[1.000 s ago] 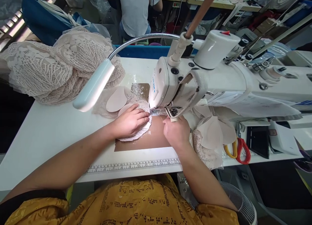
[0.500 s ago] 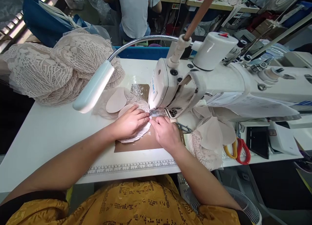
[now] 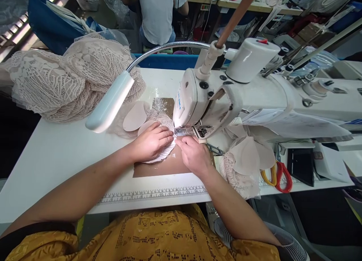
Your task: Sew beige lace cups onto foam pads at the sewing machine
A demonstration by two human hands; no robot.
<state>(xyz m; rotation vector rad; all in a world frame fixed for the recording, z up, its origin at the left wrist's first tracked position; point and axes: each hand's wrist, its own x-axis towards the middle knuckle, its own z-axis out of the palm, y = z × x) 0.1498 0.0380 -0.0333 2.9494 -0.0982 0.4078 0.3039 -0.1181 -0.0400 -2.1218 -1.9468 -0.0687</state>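
A pale pink lace piece point(image 3: 162, 155), rounded along its near edge, lies beneath the needle end of a white sewing machine point(image 3: 188, 99). My left hand point(image 3: 152, 140) rests flat on it, fingers stretched toward the presser foot. Just right of the needle, my right hand point(image 3: 195, 155) has its fingers curled, thumb and forefinger pinching the lace edge. Smooth oval pads point(image 3: 134, 116) sit on more lace behind my left hand. Under the work, a brown sheet point(image 3: 164, 169) covers part of the table.
A lamp point(image 3: 110, 102) on a bendy neck hangs over the left side. Bundled lace point(image 3: 56, 80) fills the back left. To the right are more pads and lace point(image 3: 244, 159), scissors point(image 3: 283, 178) and a dark phone-like slab point(image 3: 301, 166). A ruler strip point(image 3: 152, 195) runs along the front edge.
The lace piece has shifted slightly away from me under the machine, its near edge now closer to my left hand. Both hands keep nearly the same places.
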